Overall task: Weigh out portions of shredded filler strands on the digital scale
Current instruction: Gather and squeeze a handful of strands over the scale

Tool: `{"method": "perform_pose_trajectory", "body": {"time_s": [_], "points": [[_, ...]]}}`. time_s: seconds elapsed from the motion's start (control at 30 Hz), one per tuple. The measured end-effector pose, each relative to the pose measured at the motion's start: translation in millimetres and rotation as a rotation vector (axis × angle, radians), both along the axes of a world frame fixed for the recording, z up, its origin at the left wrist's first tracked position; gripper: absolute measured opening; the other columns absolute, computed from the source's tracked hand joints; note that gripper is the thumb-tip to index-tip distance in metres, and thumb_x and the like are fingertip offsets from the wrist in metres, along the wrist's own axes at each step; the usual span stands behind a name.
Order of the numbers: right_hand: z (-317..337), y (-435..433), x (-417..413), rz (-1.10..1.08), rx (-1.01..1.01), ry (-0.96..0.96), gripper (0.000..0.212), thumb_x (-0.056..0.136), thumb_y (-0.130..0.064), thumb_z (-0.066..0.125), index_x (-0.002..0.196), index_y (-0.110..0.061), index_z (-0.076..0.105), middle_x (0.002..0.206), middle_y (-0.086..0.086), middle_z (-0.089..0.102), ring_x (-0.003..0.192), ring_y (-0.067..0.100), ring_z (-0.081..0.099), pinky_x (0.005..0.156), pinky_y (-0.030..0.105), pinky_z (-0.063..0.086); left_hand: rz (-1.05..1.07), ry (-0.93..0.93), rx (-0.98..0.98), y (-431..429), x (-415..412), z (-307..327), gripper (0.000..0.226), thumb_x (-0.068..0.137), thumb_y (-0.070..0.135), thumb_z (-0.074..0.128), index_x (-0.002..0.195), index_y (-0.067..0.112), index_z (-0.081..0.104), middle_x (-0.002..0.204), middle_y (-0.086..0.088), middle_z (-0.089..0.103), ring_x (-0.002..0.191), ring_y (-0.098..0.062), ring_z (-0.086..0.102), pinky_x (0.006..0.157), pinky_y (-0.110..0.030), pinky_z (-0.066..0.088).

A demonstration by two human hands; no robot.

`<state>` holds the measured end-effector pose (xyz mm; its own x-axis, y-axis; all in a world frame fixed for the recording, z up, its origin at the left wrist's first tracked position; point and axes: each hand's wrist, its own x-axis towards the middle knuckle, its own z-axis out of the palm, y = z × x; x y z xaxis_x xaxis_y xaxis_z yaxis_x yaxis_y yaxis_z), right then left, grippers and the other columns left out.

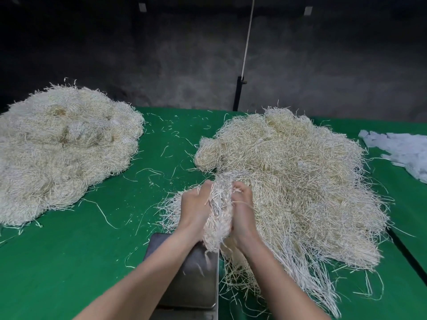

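Left hand (196, 207) and right hand (242, 213), fingers curled, clasp a bundle of strands (219, 213) between them, above the scale (191, 280). Big pile (300, 181) just right, on green surface (80, 262).

Left hand (196, 209): centre of frame, fingers curled round the clump's left side.
Right hand (242, 218): just beside it, gripping the clump's right side.
Clump of strands (219, 215): pressed between both hands, above the scale's far edge.
Scale (187, 273): lower centre, grey metal platform, partly under the forearms.
Right pile (300, 181): right of centre, touching the clump.
Left pile (62, 148): left edge, well apart.
Green table cover (80, 262): scattered with loose strands.
White scraps (402, 151): right edge.
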<state>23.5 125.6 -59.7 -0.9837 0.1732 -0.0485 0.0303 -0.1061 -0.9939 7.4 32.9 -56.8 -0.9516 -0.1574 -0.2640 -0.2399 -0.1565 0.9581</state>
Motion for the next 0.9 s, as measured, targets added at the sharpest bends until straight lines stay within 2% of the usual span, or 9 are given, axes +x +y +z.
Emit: {"method": "perform_pose_trajectory", "body": {"time_s": [0.07, 0.17, 0.27, 0.33, 0.47, 0.57, 0.67, 0.77, 0.9], "points": [[5, 8, -1, 0.068, -0.148, 0.074, 0.051, 0.087, -0.041, 0.047, 0.137, -0.035, 0.040, 0.117, -0.024, 0.043, 0.109, -0.004, 0.043, 0.099, 0.038, 0.040, 0.032, 0.174, -0.257, -5, -6, 1, 0.039, 0.095, 0.041, 0.050, 0.068, 0.015, 0.039, 0.054, 0.005, 0.036, 0.045, -0.008, 0.032, 0.051, -0.027, 0.026], [13, -4, 3, 0.217, 0.152, 0.183, 0.060, 0.086, -0.069, 0.034, 0.140, -0.043, 0.033, 0.126, -0.033, 0.038, 0.111, -0.019, 0.040, 0.095, 0.016, 0.038, 0.031, 0.332, -0.583, 0, -9, -2, 0.024, 0.092, 0.036, 0.056, 0.094, 0.014, 0.047, 0.081, 0.007, 0.050, 0.066, -0.003, 0.046, 0.062, -0.023, 0.043], [13, -19, -2, 0.053, 0.342, 0.287, 0.024, 0.099, -0.039, 0.039, 0.112, -0.036, 0.058, 0.105, -0.031, 0.054, 0.091, -0.027, 0.049, 0.077, -0.002, 0.038, 0.040, 0.267, -0.289, 8, -8, 2, 0.043, 0.083, 0.028, 0.063, 0.119, 0.012, 0.044, 0.111, -0.002, 0.053, 0.102, -0.016, 0.055, 0.090, -0.037, 0.048], [17, -12, -16, -0.150, 0.196, 0.262, 0.017, 0.100, -0.028, 0.041, 0.101, -0.031, 0.058, 0.095, -0.025, 0.057, 0.081, -0.023, 0.053, 0.065, -0.002, 0.040, -0.021, 0.199, 0.004, 8, 2, 2, 0.071, 0.076, 0.055, 0.065, 0.131, 0.017, 0.041, 0.133, -0.004, 0.050, 0.120, -0.018, 0.051, 0.099, -0.041, 0.044], [27, 0, -32, -0.250, 0.088, 0.117, 0.012, 0.101, -0.028, 0.038, 0.096, -0.027, 0.049, 0.104, -0.011, 0.054, 0.084, -0.012, 0.048, 0.062, 0.001, 0.039, -0.099, 0.091, -0.045, 23, 38, 3, 0.127, 0.042, 0.097, 0.046, 0.148, 0.033, 0.016, 0.150, 0.015, 0.022, 0.136, -0.008, 0.027, 0.106, -0.030, 0.020], [0, -26, -5, -0.156, 0.574, 0.197, 0.035, 0.095, -0.041, 0.026, 0.097, -0.017, 0.051, 0.105, -0.002, 0.049, 0.092, 0.009, 0.048, 0.079, 0.023, 0.046, 0.153, 0.030, 0.149, 17, 8, 18, 0.087, 0.073, 0.078, 0.047, 0.129, 0.012, 0.050, 0.126, -0.018, 0.057, 0.114, -0.026, 0.057, 0.089, -0.036, 0.048], [-16, -44, 22, -0.088, 0.719, 0.283, 0.056, 0.088, -0.056, 0.019, 0.108, -0.016, 0.053, 0.118, 0.004, 0.048, 0.108, 0.015, 0.047, 0.098, 0.034, 0.042, 0.250, -0.047, 0.276, 1, -12, 27, 0.047, 0.090, 0.048, 0.055, 0.103, 0.004, 0.064, 0.080, -0.012, 0.061, 0.072, -0.023, 0.057, 0.062, -0.030, 0.047], [3, -19, -8, -0.157, 0.498, 0.226, 0.040, 0.099, -0.038, 0.034, 0.065, -0.019, 0.047, 0.067, 0.001, 0.050, 0.062, 0.019, 0.046, 0.063, 0.039, 0.043, 0.141, -0.107, 0.166, 14, 11, 17, 0.027, 0.094, 0.034, 0.053, 0.088, 0.009, 0.060, 0.060, -0.004, 0.053, 0.054, -0.019, 0.053, 0.047, -0.023, 0.039], [3, -32, 7, -0.240, 0.459, 0.334, 0.041, 0.097, -0.034, 0.032, 0.058, -0.027, 0.039, 0.049, -0.011, 0.037, 0.043, 0.004, 0.034, 0.046, 0.024, 0.032, 0.135, -0.040, 0.107, 10, 0, 23, 0.022, 0.097, 0.018, 0.049, 0.077, 0.010, 0.053, 0.059, -0.001, 0.050, 0.046, -0.006, 0.048, 0.043, -0.017, 0.035]]}}
